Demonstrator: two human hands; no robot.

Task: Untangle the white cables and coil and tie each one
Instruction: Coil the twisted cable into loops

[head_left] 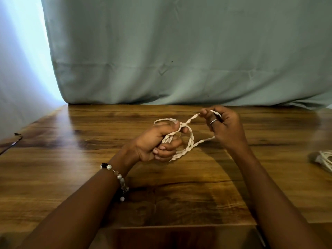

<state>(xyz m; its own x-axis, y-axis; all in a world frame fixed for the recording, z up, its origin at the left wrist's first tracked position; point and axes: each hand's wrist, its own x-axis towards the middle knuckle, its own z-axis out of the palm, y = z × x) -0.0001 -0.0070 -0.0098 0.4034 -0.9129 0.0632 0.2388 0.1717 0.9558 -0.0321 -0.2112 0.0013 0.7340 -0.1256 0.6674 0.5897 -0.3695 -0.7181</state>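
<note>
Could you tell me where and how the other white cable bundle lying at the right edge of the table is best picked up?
Probably around its gathered strands: the white cable bundle lies flat on the table, partly out of frame. Come from above with the right hand, nearest to it, once it lets go of the twisted cable.

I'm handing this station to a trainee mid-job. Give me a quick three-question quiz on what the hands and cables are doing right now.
1. True or false: the left hand grips a bundle of loops of the white twisted cable.
2. What does the right hand hold? A) a cable strand, B) scissors, C) nothing.
3. Where does the second white cable lie on the wooden table?

Key: 1 true. 2 A, pinched in its fingers. 3 At the right edge of the view, untouched.
</note>
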